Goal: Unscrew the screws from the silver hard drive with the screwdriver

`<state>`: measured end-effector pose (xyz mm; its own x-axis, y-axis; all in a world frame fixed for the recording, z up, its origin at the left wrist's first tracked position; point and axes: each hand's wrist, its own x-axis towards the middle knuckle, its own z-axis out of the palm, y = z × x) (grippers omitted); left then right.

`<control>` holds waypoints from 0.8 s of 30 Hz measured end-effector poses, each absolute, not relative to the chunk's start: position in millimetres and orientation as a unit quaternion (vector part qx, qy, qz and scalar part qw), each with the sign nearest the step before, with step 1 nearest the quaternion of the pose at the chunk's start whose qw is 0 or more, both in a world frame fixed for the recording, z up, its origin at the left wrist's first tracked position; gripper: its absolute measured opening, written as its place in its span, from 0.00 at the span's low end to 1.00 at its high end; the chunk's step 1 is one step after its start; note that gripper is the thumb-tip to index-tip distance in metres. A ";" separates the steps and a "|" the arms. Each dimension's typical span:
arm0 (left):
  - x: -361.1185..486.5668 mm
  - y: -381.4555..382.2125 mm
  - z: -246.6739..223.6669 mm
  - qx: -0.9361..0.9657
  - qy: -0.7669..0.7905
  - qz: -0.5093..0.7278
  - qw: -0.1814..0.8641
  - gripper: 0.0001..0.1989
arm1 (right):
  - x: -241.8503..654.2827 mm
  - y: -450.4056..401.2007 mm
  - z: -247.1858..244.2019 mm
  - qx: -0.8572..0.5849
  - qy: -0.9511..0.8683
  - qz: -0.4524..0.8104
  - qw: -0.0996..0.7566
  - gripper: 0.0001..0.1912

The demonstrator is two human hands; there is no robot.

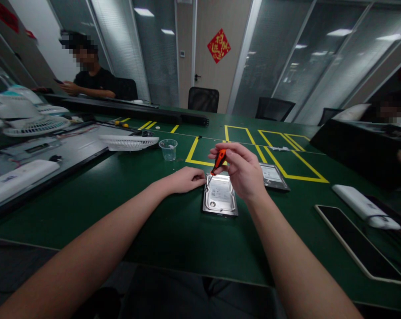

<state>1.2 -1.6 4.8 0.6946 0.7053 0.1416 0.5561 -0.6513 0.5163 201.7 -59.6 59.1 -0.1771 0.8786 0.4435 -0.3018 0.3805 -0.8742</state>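
A silver hard drive (221, 197) lies flat on the green table, label side up. My right hand (245, 170) is closed round the orange and black handle of a screwdriver (219, 160). The thin shaft slants down to the left, its tip at the drive's upper left edge; whether it sits in a screw is too small to tell. My left hand (186, 179) rests on the table with curled fingers against the drive's left edge, seeming to hold it steady. Just right of my right hand lies a second hard drive (274, 177), partly hidden by that hand.
A clear plastic cup (169, 150) stands beyond my left hand. White fan grilles (129, 141) and a large panel (71, 139) occupy the left side. To the right are a phone (360, 243), a white power strip (366, 206) and a black box (349, 146). A person (94, 79) sits across the table.
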 end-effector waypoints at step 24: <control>1.0 -0.9 4.6 0.895 0.349 0.170 0.218 0.16 | 201.4 -58.9 58.7 -0.243 -0.588 0.495 0.591 0.09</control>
<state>1.0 -0.9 4.6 0.6986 0.6989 0.1532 0.5503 -0.6618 0.5091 201.4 -58.9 58.7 -0.1830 0.8713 0.4553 -0.3001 0.3916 -0.8699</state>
